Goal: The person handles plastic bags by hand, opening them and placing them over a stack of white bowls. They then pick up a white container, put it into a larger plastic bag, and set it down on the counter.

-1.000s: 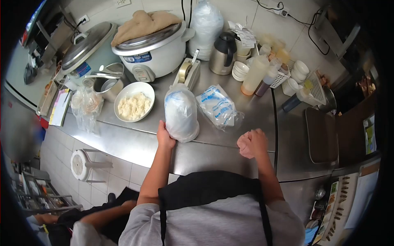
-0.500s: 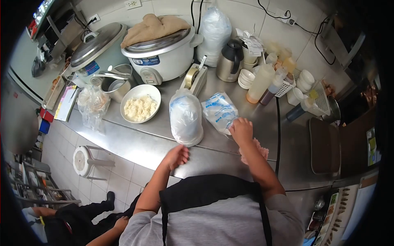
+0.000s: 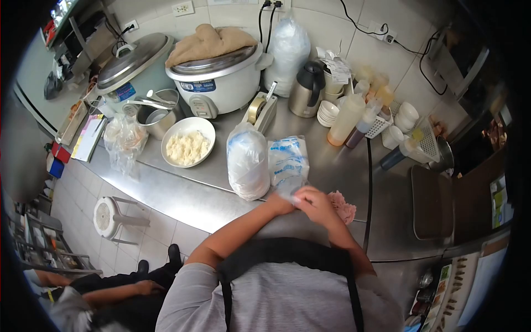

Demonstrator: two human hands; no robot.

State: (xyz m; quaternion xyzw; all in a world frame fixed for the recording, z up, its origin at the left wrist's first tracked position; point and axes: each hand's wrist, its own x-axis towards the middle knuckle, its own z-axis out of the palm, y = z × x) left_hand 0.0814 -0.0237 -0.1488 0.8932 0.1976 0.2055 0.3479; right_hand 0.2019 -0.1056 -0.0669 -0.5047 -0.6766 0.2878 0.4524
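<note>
My right hand is closed, its fingers pinching a thin clear plastic bag near the counter's front edge. My left hand meets it at the same bag with its fingers drawn together; the film and the right hand partly cover its fingertips. Just beyond the hands a flat pack of plastic bags with blue print lies on the steel counter. To its left rests a plastic-wrapped stack of white containers, close to my left forearm. A crumpled pink cloth lies right of my right hand.
A white bowl of rice and a tape dispenser stand farther back. Behind them are a rice cooker, a thermos and squeeze bottles. Another person sits at lower left, near a white stool.
My right hand has drawn back from the bag pack toward me with a clear bag. My left hand has moved right to meet it. The pack has shifted slightly left and turned straighter.
</note>
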